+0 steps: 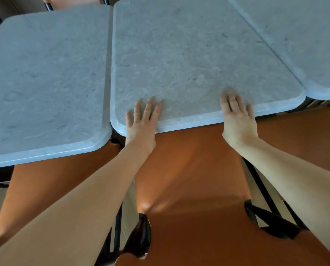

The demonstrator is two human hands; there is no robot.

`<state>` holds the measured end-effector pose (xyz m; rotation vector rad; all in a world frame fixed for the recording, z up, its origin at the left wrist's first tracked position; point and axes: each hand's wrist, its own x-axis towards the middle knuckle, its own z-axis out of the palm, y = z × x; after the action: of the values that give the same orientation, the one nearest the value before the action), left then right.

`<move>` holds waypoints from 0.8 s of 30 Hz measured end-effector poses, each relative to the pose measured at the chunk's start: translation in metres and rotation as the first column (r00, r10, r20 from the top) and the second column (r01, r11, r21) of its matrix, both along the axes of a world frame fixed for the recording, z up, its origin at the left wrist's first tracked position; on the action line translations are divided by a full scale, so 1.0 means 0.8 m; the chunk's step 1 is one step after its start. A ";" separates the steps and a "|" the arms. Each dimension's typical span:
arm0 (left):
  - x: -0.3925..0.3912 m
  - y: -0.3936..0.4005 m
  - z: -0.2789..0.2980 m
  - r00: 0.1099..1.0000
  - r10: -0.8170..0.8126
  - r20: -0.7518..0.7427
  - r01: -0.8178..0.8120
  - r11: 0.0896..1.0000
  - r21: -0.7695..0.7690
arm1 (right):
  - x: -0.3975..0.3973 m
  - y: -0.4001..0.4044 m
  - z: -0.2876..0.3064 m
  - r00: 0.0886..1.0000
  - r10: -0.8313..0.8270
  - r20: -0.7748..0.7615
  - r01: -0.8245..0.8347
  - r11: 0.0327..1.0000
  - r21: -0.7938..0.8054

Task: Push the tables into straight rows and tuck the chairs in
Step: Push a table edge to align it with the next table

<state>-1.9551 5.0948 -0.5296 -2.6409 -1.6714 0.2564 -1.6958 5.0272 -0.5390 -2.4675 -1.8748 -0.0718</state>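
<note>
Flat on the near edge of the middle counter (189, 60): left hand (141, 123) and right hand (238, 120), fingers spread, gripping nothing, above the orange chair (194, 185).

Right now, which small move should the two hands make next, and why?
Probably pull the middle table a little toward the person: both hands, left hand and right hand, rest flat on its near edge, which sits farther back than the left table's edge.
</note>
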 end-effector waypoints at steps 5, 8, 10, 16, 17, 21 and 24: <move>-0.009 -0.046 0.038 0.998 0.061 0.032 -0.053 0.974 -0.219 | -0.017 -0.053 0.041 0.983 -0.038 -0.182 0.006 0.984 -0.177; -0.023 -0.102 0.053 0.993 0.116 0.025 -0.096 0.915 -0.392 | -0.033 -0.102 0.058 0.964 -0.156 -0.216 0.056 0.911 -0.409; -0.038 -0.148 0.056 0.986 0.156 -0.051 -0.158 0.825 -0.542 | -0.038 -0.140 0.062 0.940 -0.264 -0.217 0.098 0.816 -0.569; -0.076 -0.239 0.066 0.936 0.258 -0.238 -0.349 0.604 -0.716 | -0.025 -0.218 0.050 0.904 -0.396 -0.159 0.124 0.600 -0.790; -0.079 -0.245 0.066 0.925 0.272 -0.265 -0.377 0.570 -0.730 | -0.020 -0.224 0.045 0.901 -0.399 -0.171 0.099 0.572 -0.814; -0.091 -0.257 0.063 0.880 0.357 -0.313 -0.460 0.477 -0.749 | -0.004 -0.235 0.055 0.923 -0.344 -0.172 0.033 0.517 -0.856; -0.103 -0.269 0.062 0.857 0.374 -0.356 -0.505 0.461 -0.730 | 0.008 -0.248 0.059 0.927 -0.327 -0.184 0.004 0.499 -0.867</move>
<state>-2.0372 4.8793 -0.4799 -2.3893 -2.6337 1.5435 -1.6893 4.8289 -0.4922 -2.8843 -1.7108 1.5641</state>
